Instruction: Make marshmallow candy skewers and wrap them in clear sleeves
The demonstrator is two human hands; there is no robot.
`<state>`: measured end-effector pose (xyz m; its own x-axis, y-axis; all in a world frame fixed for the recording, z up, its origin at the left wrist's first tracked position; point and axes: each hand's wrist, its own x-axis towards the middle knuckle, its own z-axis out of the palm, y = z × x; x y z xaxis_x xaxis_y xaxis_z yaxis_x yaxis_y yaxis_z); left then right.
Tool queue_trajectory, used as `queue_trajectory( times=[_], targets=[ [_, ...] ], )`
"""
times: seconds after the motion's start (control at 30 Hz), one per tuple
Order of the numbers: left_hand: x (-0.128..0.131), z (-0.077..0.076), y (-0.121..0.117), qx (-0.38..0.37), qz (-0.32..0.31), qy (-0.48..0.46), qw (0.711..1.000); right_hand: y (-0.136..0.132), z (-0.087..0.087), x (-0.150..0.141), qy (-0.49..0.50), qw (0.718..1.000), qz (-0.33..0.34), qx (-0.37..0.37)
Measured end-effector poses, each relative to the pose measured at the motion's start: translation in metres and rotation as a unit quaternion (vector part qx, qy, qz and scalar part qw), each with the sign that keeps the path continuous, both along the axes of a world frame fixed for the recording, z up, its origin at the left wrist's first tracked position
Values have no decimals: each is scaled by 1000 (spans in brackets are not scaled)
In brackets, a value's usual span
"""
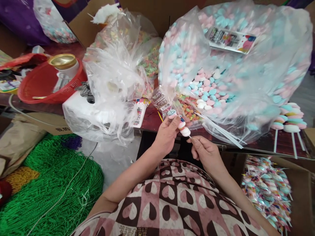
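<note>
My left hand [167, 132] is closed round a few pastel marshmallow sweets [183, 127], pink and white, held at chest height. My right hand [205, 152] pinches the lower end of a thin white stick [190, 136] that runs up into those sweets. Just above them gapes a big clear plastic bag [258, 82] full of pink, blue and white marshmallow pieces. Several loose white sticks [221, 131] lie at the bag's mouth beside a heap of small coloured cereal rings [188, 109].
A second clear bag [118, 65] holds coloured rings at the left. A red basket [44, 85] with a gold-lidded jar [63, 62] stands further left. Finished sweet skewers [289, 119] stand at the right, above a box of wrapped lollipops [267, 190]. Green mesh [51, 186] lies lower left.
</note>
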<state>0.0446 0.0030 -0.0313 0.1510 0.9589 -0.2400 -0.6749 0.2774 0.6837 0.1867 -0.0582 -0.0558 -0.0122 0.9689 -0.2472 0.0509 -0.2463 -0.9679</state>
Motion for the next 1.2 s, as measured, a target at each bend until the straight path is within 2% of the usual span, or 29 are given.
queue_trajectory(
  times=[0.07, 0.3, 0.57, 0.7, 0.83, 0.93, 1.13, 1.2],
  targets=[
    [1, 1, 0, 1, -4, -10, 1000, 1, 1, 0, -21, 1000, -6, 15],
    [3, 0, -1, -27, -12, -18, 999, 1, 0, -6, -2, 1000, -8, 15],
    [1, -4, -4, 6, -86, -24, 996, 3, 4, -12, 12, 1000, 14, -5],
    [2, -5, -5, -7, -80, 8, 997, 3, 4, -13, 16, 1000, 17, -5],
    [1, -3, -3, -5, -88, -3, 996, 3, 1, -12, 20, 1000, -11, 2],
    [-2, 0, 5, -15, -56, -16, 998, 2, -1, -8, 12, 1000, -21, 5],
    [-21, 3, 28, 14, 112, -16, 993, -5, -11, 12, 5, 999, -31, 13],
    [-26, 3, 32, 16, 136, -18, 990, -8, -13, 19, 24, 999, -44, 11]
  ],
)
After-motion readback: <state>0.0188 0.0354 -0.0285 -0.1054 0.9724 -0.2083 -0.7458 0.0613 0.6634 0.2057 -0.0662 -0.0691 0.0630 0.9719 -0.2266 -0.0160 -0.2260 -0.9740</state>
